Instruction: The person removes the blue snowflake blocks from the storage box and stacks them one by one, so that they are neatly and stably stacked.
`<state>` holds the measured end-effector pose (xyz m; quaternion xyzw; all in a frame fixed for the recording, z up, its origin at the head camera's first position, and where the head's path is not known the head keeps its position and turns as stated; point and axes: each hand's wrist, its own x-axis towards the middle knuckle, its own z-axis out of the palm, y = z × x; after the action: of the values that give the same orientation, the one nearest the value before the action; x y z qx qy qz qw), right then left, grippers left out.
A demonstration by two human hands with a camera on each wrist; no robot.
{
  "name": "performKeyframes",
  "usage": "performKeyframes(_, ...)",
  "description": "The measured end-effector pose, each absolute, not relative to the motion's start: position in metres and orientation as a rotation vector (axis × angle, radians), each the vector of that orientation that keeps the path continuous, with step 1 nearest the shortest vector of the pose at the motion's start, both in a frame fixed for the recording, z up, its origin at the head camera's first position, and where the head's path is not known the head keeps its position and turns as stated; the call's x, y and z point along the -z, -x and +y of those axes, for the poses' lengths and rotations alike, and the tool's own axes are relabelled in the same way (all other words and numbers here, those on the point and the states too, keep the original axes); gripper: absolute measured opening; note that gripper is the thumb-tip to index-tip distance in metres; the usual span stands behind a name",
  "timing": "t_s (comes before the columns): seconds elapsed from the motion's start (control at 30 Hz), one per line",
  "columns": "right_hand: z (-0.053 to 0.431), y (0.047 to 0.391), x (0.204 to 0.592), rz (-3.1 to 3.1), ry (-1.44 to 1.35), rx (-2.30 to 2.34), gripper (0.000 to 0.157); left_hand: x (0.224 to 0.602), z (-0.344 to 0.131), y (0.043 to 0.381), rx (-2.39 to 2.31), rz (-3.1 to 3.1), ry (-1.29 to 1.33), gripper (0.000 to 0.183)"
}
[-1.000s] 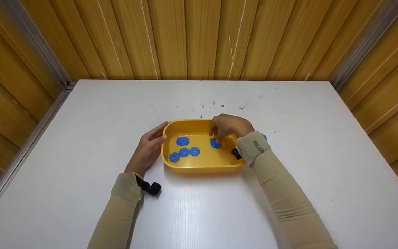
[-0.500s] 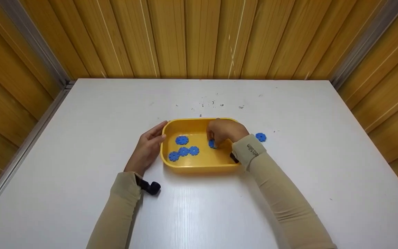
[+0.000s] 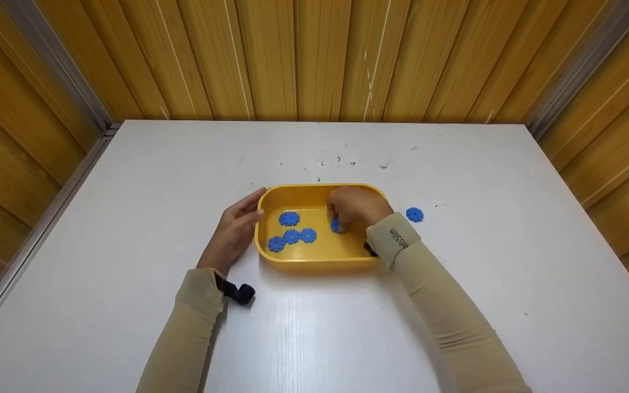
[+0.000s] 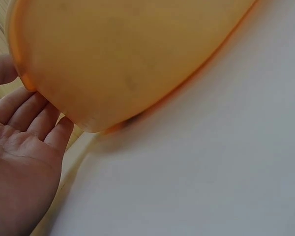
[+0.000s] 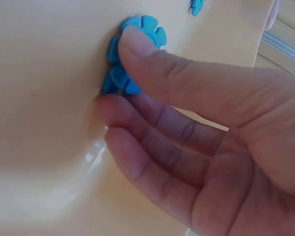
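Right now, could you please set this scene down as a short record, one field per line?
Left hand: touches the left end of the yellow tray
Right hand: inside the tray, pinching a blue notched piece; one disc or several, unclear
Also in tray: a row of three blue discs, with another blue piece behind it
Outside tray: a lone blue disc, right of the tray
Surface: white table

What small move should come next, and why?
Probably a gentle lift of the blue flower-shaped piece up from the yellow tray. The right grip pinches it, thumb visibly against it, and it looks tilted rather than flat; the left grip touches the tray's left end, which should help steady it.
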<state>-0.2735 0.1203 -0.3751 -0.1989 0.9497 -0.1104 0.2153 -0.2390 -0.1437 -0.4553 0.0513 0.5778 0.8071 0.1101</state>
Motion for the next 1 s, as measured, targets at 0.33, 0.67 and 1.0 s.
performKeyframes(0.33,0.122,0.276,0.371,2.598,0.554,0.337,0.016,0.454,-0.143,0.24,-2.371,1.696,-0.103,0.06)
performKeyframes(0.67,0.124,0.279,0.363,2.531,0.574,0.355,0.016,0.454,-0.144,0.242,-2.358,1.712,-0.113,0.059)
performKeyframes(1.0,0.125,0.276,0.359,2.516,0.526,0.356,0.014,0.457,-0.145,0.242,-2.36,1.715,-0.155,0.059)
